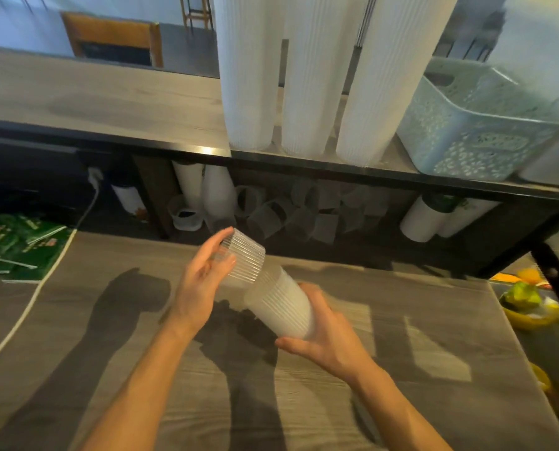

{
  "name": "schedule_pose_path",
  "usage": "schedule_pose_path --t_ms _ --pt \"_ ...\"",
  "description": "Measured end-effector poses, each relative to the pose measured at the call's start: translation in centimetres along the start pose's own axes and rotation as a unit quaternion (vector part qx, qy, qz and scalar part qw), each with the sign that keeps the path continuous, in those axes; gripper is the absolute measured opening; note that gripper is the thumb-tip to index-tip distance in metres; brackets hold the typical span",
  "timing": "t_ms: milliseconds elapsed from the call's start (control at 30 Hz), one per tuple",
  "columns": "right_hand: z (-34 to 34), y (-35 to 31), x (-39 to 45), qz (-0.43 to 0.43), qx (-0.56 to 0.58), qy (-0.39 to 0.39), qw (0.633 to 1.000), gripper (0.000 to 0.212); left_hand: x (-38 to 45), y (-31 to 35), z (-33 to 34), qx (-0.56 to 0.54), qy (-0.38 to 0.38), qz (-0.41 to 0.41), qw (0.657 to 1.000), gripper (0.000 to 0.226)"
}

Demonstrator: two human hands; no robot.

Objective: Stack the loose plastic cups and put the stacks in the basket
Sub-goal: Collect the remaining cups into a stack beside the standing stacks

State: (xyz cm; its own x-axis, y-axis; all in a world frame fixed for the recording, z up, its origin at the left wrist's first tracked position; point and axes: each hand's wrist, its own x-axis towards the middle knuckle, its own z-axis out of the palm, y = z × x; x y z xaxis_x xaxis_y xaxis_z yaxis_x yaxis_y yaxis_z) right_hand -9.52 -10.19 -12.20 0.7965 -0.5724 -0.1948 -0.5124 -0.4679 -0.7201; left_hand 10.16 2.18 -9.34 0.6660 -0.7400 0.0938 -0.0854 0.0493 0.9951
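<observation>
Cups being nested into a stack above the bench

The stack (276, 296) is gripped at its base by the right hand (327, 333), tilted; its rim end is steadied by the left hand (203, 278), fingers straight. Loose cups (304, 213) lie under the shelf (109, 102). Next, probably, another cup is fetched; the basket (480, 131) sits beyond tall white stacks (307, 76).

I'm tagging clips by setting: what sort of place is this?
Likely a drinks counter in a cafe: tall white sleeves of stacked cups on a wooden shelf, loose clear plastic cups beneath, chairs beyond.
</observation>
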Motion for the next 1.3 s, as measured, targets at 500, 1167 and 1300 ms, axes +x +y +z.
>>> schedule_pose_path --t_ms 500,1167,1300 --pt "-0.1 -0.2 -0.7 -0.031 0.013 0.030 0.999 0.093 -3.3 -1.8 4.7 0.140 -0.062 0.029 0.988 0.061" --pt "0.9 0.2 2.4 0.065 0.049 0.035 0.996 0.085 12.2 -8.2 -4.5 0.334 0.208 -0.202 0.897 0.083" --pt "1.7 -0.4 3.7 0.067 0.034 0.020 0.997 0.091 14.0 -9.1 -4.5 0.358 0.208 -0.231 0.880 0.080"
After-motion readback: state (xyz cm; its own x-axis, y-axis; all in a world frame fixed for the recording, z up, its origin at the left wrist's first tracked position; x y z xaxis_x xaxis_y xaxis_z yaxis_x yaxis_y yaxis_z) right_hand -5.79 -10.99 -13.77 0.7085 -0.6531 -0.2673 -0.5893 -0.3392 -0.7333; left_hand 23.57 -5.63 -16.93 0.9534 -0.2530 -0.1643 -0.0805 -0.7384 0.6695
